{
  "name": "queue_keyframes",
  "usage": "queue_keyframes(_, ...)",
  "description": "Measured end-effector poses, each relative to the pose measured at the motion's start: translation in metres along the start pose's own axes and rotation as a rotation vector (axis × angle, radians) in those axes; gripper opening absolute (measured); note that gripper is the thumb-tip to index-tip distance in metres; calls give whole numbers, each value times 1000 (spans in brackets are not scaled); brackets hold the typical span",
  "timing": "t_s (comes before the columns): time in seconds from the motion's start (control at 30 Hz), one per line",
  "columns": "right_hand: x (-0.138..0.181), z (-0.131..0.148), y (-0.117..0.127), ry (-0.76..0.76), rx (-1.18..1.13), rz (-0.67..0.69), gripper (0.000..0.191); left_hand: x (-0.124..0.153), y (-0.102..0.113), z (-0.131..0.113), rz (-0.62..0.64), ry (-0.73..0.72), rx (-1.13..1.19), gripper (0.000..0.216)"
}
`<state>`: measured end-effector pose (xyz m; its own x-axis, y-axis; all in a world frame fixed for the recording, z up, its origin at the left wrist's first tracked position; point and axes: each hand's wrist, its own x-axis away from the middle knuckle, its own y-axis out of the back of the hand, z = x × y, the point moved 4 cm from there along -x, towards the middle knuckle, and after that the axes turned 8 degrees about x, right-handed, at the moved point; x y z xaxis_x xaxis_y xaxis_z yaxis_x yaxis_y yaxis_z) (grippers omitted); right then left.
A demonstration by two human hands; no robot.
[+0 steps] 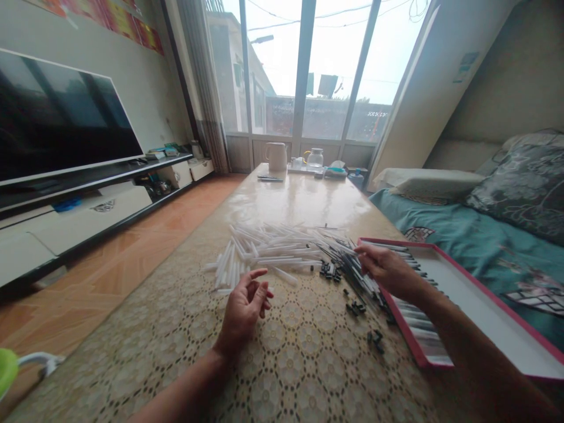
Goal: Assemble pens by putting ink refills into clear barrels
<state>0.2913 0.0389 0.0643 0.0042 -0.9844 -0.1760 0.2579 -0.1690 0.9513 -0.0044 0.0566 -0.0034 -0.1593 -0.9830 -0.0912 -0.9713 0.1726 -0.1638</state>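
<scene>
My left hand (247, 302) hovers over the lace cloth just in front of a heap of white plastic tubes (268, 249); its fingers are loosely curled and apart, with nothing in them. My right hand (388, 267) reaches to the right end of the heap, where thin dark rods (348, 264) lie. Its fingertips pinch around a thin rod at the corner of a pink-rimmed box lid (484, 294). Small black caps (355, 306) lie scattered between the hands.
The long table (299, 200) carries a white jug (277, 156), a glass teapot (315, 158) and a tray at its far end. A television (57, 117) on a low cabinet stands left. A sofa with teal cover (476, 241) lies right.
</scene>
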Motion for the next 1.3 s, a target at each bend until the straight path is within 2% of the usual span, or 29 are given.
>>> queue_keyframes(0.03, -4, -19, 8, -81, 144, -27, 26, 0, 2, 0, -16, 1, -3, 41)
queue_keyframes(0.13, -8, -71, 21, -224, 288, -80, 26, 1, 4, -3, -63, -24, -8, 37)
queue_keyframes(0.27, -3, -117, 13, -301, 438, -100, 23, 1, 5, -5, -108, -32, 10, 34)
queue_keyframes(0.4, -4, -133, -4, -290, 494, -112, 20, -1, 8, -5, -152, -39, 30, 33)
queue_keyframes(0.57, -12, -131, -14, -249, 499, -143, 17, -4, 11, -5, -193, -34, 47, 32)
queue_keyframes(0.67, -17, -116, -9, -244, 482, -187, 18, -2, 9, -6, -190, -30, 42, 32)
queue_keyframes(0.73, -20, -93, -8, -226, 444, -220, 21, 0, 6, -6, -168, -33, 18, 30)
queue_keyframes(0.83, -25, -34, -19, -109, 316, -219, 23, 6, -2, -3, -75, -8, -32, 19)
queue_keyframes(0.97, -20, 59, -58, 108, 118, -126, 16, 10, -12, 4, 124, 13, -166, 11)
queue_keyframes(1.03, -16, 91, -76, 149, 58, -101, 11, 11, -14, 4, 194, -16, -240, 13)
queue_keyframes(1.13, -11, 110, -90, 150, 10, -110, 9, 11, -13, 3, 220, -54, -286, 16)
queue_keyframes(1.2, -9, 108, -90, 142, -15, -116, 7, 10, -12, 3, 204, -34, -276, 15)
queue_keyframes(1.3, -1, 100, -81, 133, -48, -118, 9, 8, -12, 8, 156, 78, -157, 19)
